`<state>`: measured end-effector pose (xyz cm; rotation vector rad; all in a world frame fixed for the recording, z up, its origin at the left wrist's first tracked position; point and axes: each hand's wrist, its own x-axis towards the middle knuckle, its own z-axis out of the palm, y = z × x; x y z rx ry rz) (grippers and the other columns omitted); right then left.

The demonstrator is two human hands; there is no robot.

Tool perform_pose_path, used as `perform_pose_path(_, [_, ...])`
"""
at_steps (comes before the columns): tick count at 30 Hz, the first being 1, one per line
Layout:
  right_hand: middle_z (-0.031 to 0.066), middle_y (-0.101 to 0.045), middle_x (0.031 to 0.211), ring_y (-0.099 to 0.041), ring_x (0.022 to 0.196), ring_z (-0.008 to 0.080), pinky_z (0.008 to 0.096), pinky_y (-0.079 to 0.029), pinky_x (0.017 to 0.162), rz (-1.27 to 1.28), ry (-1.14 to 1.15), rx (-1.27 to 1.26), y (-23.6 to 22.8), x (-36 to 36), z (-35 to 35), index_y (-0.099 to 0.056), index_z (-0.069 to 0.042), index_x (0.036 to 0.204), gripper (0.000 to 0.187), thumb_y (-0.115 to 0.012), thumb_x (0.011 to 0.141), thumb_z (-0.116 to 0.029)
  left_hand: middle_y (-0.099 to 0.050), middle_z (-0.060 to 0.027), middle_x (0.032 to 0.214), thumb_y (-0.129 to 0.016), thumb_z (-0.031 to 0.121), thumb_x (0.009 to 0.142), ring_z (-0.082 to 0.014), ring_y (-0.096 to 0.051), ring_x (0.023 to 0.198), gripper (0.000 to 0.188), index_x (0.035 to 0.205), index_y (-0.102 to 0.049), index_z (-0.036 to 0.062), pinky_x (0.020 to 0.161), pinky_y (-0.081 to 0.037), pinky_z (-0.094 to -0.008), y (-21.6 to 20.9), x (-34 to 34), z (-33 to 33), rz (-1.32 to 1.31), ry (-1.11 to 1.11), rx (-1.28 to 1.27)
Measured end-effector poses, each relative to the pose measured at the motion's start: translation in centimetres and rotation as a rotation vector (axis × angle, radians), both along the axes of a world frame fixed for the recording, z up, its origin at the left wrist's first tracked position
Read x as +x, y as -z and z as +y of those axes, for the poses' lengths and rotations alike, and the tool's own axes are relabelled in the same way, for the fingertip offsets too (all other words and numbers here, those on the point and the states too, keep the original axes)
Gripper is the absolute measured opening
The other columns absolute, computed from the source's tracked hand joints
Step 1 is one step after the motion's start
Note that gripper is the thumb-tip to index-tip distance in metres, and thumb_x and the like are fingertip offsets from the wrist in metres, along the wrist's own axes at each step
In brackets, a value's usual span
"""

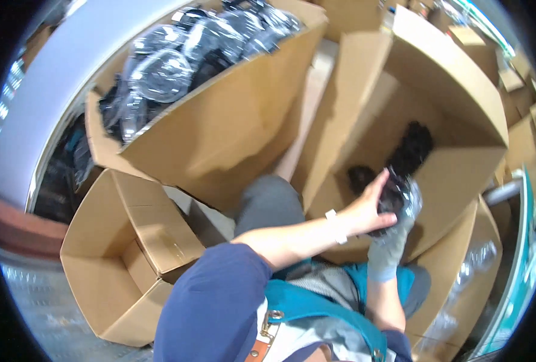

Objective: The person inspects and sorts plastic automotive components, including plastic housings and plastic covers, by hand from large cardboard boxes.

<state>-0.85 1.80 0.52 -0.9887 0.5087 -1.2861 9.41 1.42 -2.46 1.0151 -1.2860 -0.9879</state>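
Both of my hands are closed around a dark, rounded item in shiny clear plastic (393, 202), held over the tall open cardboard box at the right. My left hand (367, 211) is bare, with a white band at the wrist, and grips the item's left side. My right hand (390, 244), in a grey glove, holds it from below and the right. Farther down in the box (461, 120) lie a long black item (411, 148) and a smaller black one (361, 178). Their exact kind cannot be made out.
At the upper left, a large cardboard box (231, 123) is piled with plastic-wrapped dark items (162, 75). A smaller open box (108, 265) stands at the lower left. Another carton (455, 283) with clear plastic in it sits beside my right arm. My knee (271, 202) is between the boxes.
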Motion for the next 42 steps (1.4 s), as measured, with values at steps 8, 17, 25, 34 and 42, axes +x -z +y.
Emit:
perform_pose_path(8, [0.0139, -0.035, 0.141, -0.037, 0.128, 0.0245, 0.0358, -0.028, 0.106, 0.426, 0.210, -0.308, 0.1, 0.0, 0.2, -0.016, -0.004, 0.145, 0.071, -0.056, 0.091, -0.029, -0.037, -0.0070, 0.133, -0.060, 0.024, 0.086, -0.0190, -0.040, 0.121, 0.081, 0.146, -0.006, 0.0116, 0.105, -0.029, -0.0323, -2.1, 1.9, 0.8, 0.913, 0.338, 0.007])
perform_pose_path(17, [0.0129, -0.037, 0.139, -0.039, 0.125, 0.0232, 0.0339, -0.031, 0.105, 0.585, 0.114, -0.354, -1.8, 0.4, 1.5, -0.025, -0.003, 0.142, 0.061, -0.054, 0.091, -0.021, -0.044, -0.0107, 0.133, -0.063, 0.048, 0.080, -0.0212, -0.046, 0.121, 0.090, 0.144, -0.016, 0.0039, 0.104, -0.033, -0.0340, -2.6, 3.0, 1.3, 0.658, 0.369, 0.078])
perform_pose_path(25, [0.0103, -0.036, 0.141, -0.038, 0.127, 0.0201, 0.0315, -0.027, 0.107, 0.530, 0.094, -0.274, -0.6, 1.7, 0.0, -0.025, -0.001, 0.142, 0.058, -0.048, 0.095, -0.027, -0.042, -0.0066, 0.129, -0.050, 0.029, 0.090, -0.0174, -0.046, 0.115, 0.063, 0.142, -0.023, 0.0077, 0.101, -0.035, -0.0312, -2.0, 2.5, 1.2, 0.961, 0.256, 0.093])
perform_pose_path(34, [0.0039, -0.036, 0.142, -0.035, 0.129, 0.0165, 0.0287, -0.027, 0.108, 0.339, -0.047, 0.154, -1.5, 1.8, -0.3, -0.025, -0.010, 0.144, 0.054, -0.045, 0.097, -0.028, -0.044, -0.0104, 0.132, -0.051, 0.060, 0.084, -0.0203, -0.046, 0.120, 0.082, 0.141, -0.026, 0.0074, 0.102, -0.036, -0.0328, -1.6, 2.6, 0.6, 0.989, 0.282, 0.090])
perform_pose_path(42, [0.0045, -0.037, 0.141, -0.038, 0.128, 0.0164, 0.0300, -0.030, 0.107, 0.321, 0.022, 0.062, 0.7, 1.5, -0.9, -0.022, -0.011, 0.144, 0.056, -0.046, 0.097, -0.030, -0.043, -0.0095, 0.133, -0.047, 0.053, 0.088, -0.0191, -0.047, 0.118, 0.075, 0.142, -0.023, 0.0078, 0.101, -0.037, -0.0321, -1.6, 1.8, 0.7, 0.970, 0.217, 0.073])
